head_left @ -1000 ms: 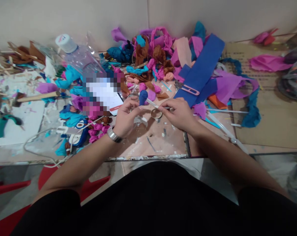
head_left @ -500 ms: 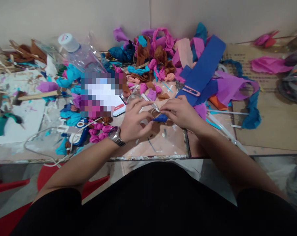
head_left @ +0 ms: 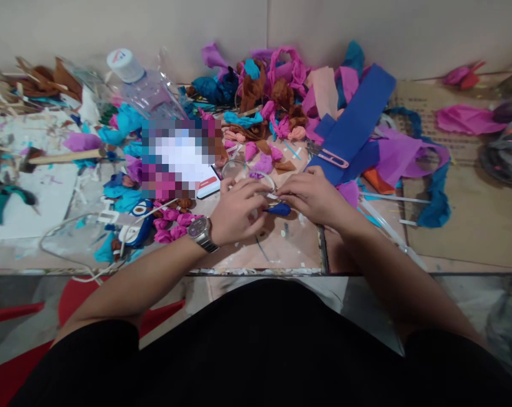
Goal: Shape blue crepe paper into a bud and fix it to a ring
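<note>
A small dark-blue crepe paper bundle [head_left: 280, 210] hangs between my hands, low over the table. My right hand [head_left: 313, 195] pinches its narrow upper end between thumb and fingertips. A thin white strip [head_left: 266, 178] curves up from that end, behind my left fingers. My left hand [head_left: 242, 212], with a metal watch [head_left: 201, 233] on the wrist, is curled in from the left, its fingertips closed at the strip. Just where the strip passes between the fingers is partly hidden. Behind the left hand lies a clear tape roll [head_left: 234, 168].
A lit phone [head_left: 207, 183] and magenta paper buds [head_left: 171, 226] lie to the left, near a white cable [head_left: 60, 229]. Pink-handled snips [head_left: 330, 156] rest on blue crepe paper [head_left: 361, 121]. A plastic bottle [head_left: 147, 93] stands behind; green pliers [head_left: 9, 200] lie far left.
My left fingers have drawn together and moved in to the strip beside the blue bundle. The strip now bends in a curve. My right hand has hardly moved; the view has shifted slightly.
</note>
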Available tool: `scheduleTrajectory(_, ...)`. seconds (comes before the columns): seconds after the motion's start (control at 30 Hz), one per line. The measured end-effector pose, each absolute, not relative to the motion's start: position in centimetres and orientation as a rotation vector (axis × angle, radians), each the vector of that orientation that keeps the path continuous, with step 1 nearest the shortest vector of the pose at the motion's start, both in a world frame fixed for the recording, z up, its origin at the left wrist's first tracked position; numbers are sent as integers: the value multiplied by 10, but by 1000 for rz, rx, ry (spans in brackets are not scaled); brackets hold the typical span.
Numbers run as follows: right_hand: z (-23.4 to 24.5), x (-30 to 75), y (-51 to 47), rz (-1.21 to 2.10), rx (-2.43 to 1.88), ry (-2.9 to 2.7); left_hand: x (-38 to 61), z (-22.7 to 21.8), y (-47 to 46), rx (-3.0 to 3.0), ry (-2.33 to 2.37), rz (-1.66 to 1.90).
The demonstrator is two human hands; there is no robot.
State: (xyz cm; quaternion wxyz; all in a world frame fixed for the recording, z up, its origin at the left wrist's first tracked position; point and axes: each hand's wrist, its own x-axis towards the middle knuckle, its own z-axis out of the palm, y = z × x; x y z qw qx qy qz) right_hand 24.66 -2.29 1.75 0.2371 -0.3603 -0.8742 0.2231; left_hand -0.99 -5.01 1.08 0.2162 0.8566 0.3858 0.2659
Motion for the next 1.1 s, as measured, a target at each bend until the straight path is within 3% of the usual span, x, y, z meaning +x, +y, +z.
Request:
scheduleTrajectory(0.4,12,245,-23,683,-955,-2397,-7,8,-52,2301,1078,631)
scheduleTrajectory(0.73,18,246,-30,939,-953,-2316,-7,19,-53,2291,973,537)
scheduleTrajectory(1.1,13,244,-35,892,-905,-2173,-9,22,-55,2195,1000,744)
